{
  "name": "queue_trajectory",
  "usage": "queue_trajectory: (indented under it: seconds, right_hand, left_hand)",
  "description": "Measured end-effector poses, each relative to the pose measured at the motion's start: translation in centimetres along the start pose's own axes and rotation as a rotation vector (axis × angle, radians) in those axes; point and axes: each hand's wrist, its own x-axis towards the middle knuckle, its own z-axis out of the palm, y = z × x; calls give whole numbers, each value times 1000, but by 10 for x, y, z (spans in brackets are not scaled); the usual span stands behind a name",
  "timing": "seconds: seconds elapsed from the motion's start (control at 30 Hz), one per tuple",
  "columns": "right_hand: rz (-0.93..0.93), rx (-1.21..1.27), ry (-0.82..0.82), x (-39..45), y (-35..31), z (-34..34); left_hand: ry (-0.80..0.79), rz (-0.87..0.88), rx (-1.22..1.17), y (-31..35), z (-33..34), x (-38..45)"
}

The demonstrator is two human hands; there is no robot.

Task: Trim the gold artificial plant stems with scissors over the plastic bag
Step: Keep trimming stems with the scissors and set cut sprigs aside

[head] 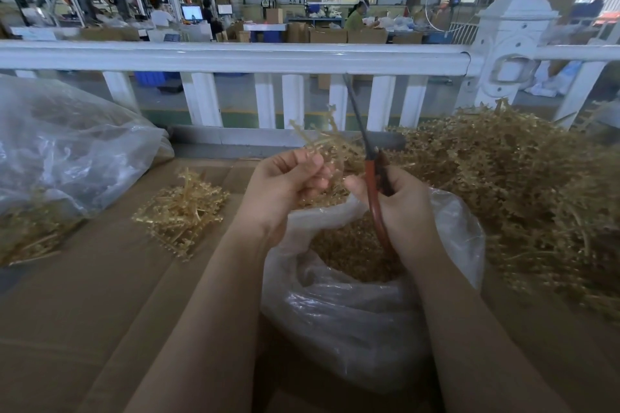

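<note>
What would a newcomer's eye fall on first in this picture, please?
Probably the two hands at centre: the left hand pinches a gold stem, and the right hand grips red-handled scissors above an open plastic bag of gold trimmings. Next, the big heap of gold stems on the right.

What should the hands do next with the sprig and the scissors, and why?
Probably tilt the scissors down to the gold sprig and snip. The left hand pinches the sprig above the open plastic bag, while the right hand holds the blades pointing up, away from the stem.
</note>
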Motion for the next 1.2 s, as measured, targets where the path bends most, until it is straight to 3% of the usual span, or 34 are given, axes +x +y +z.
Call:
queue_trajectory:
  seconds: [0.2,0.6,0.87,1.2]
  right_hand:
    - [-40,-275,-80,-3,6,3]
    - [-129,-575,-79,-4,8,2]
    - [-206,-669,17,-7,5,2]
    - [-186,-632,21,-7,7,3]
  left_hand:
    - [147,90,-45,-1,-2,3]
    - [168,146,-111,4,3,0]
    - [209,173,-102,4,2,1]
    - [219,170,-112,4,2,0]
